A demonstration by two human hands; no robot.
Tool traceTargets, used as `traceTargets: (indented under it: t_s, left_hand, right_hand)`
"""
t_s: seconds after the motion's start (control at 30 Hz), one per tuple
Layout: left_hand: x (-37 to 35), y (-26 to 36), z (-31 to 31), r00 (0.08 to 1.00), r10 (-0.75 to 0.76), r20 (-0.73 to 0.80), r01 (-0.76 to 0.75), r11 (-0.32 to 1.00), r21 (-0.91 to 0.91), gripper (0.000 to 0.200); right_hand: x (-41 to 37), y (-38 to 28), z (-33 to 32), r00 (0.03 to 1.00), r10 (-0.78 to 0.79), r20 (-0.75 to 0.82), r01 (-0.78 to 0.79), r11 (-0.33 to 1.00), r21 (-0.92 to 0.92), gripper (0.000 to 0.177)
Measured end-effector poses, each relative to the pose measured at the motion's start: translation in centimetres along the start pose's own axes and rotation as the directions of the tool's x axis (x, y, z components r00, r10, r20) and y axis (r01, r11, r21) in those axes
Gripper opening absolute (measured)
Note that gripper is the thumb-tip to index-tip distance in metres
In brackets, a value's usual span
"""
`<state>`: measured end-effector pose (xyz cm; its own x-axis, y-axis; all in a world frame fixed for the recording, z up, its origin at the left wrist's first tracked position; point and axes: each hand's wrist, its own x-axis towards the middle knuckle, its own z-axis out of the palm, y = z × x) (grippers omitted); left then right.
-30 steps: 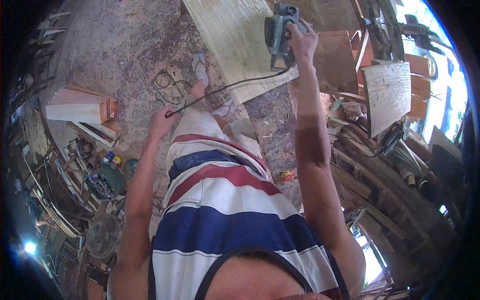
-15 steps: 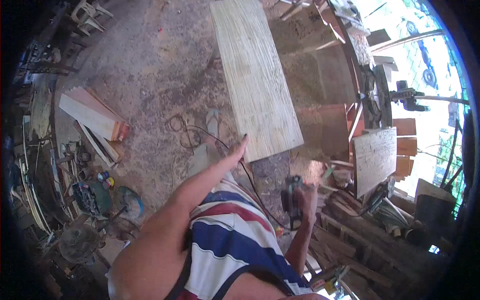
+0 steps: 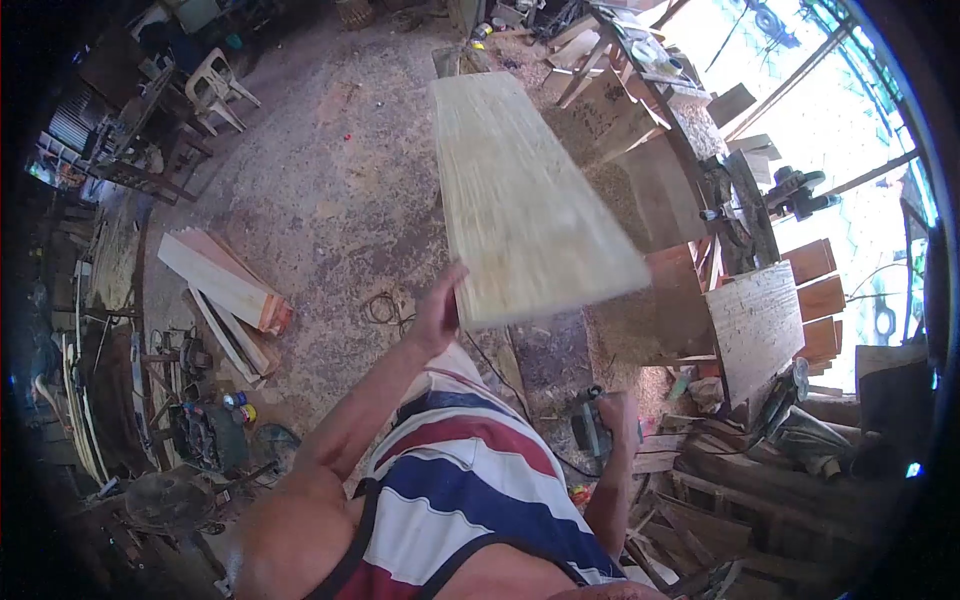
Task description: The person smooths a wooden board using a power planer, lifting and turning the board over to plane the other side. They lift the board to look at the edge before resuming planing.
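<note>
A wide, pale wooden board (image 3: 530, 200) stretches away from me. My left hand (image 3: 440, 308) grips its near left corner, with the fingers partly hidden by the board. The board's near edge is tilted up and slightly blurred. Low on the right, my right hand (image 3: 618, 418) is wrapped round a dark handheld power tool (image 3: 590, 425), held beside my hip. A cable (image 3: 490, 370) runs across the floor near my legs.
Stacked planks (image 3: 222, 280) lie on the floor at the left. A plastic chair (image 3: 216, 92) stands at the far left. On the right are a long workbench (image 3: 680, 125), a leaning board (image 3: 757, 325) and scrap wood (image 3: 700, 460). A fan (image 3: 168, 500) is at the lower left.
My left hand has raised and tilted the board's near end, and the board looks shifted in view. The view has moved to show more of the far floor. The tool remains in my right hand.
</note>
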<state>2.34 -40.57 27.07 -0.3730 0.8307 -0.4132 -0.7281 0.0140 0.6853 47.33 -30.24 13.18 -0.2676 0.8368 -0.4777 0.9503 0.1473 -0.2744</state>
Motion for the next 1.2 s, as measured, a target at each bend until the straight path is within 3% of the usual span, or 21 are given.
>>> traceTargets:
  t_s: [0.03,0.1,0.2,0.23,0.33,0.5,0.63,0.9,1.2]
  left_hand:
    - [-0.1,1.7,0.5,0.972,0.050,0.230,-0.036,0.997,-0.065,0.081]
    - [0.2,4.9,0.9,0.754,0.185,0.630,-0.063,0.975,-0.212,0.077]
    - [0.0,7.5,5.6,0.790,0.453,0.413,-0.456,0.885,-0.099,0.075]
    - [-0.7,8.9,7.9,0.807,0.499,0.315,-0.519,0.855,-0.025,0.069]
    - [1.0,9.3,9.3,0.811,0.567,0.141,-0.563,0.823,-0.074,0.064]
    - [0.4,10.9,11.0,0.809,0.577,0.112,-0.567,0.817,-0.106,0.055]
    - [1.1,11.8,10.9,0.811,0.574,0.113,-0.561,0.818,-0.126,0.051]
    - [1.4,13.3,11.4,0.780,0.614,0.119,-0.606,0.789,-0.104,0.054]
    - [1.4,13.4,11.8,0.781,0.618,0.090,-0.613,0.786,-0.079,0.057]
  right_hand:
    - [-0.1,-0.3,-0.6,0.995,0.088,0.053,-0.091,0.995,0.043,0.034]
    - [0.6,-2.8,-3.3,0.954,0.252,0.164,-0.272,0.956,0.114,0.032]
    - [3.3,-1.9,-2.1,0.961,0.209,0.183,-0.215,0.977,0.009,0.031]
    - [3.7,-2.1,-2.3,0.955,0.215,0.203,-0.216,0.976,-0.018,0.032]
    - [2.4,-5.1,-4.6,0.926,0.283,0.250,-0.279,0.959,-0.049,0.043]
    - [2.2,-4.8,-4.0,0.957,0.259,0.133,-0.248,0.964,-0.093,0.053]
    - [0.0,-6.2,-5.7,0.961,0.245,0.126,-0.255,0.965,0.063,0.043]
    - [-0.5,-6.7,-5.9,0.956,0.264,0.132,-0.275,0.958,0.079,0.031]
    - [-0.6,-5.8,-5.8,0.952,0.263,0.158,-0.285,0.948,0.141,0.033]
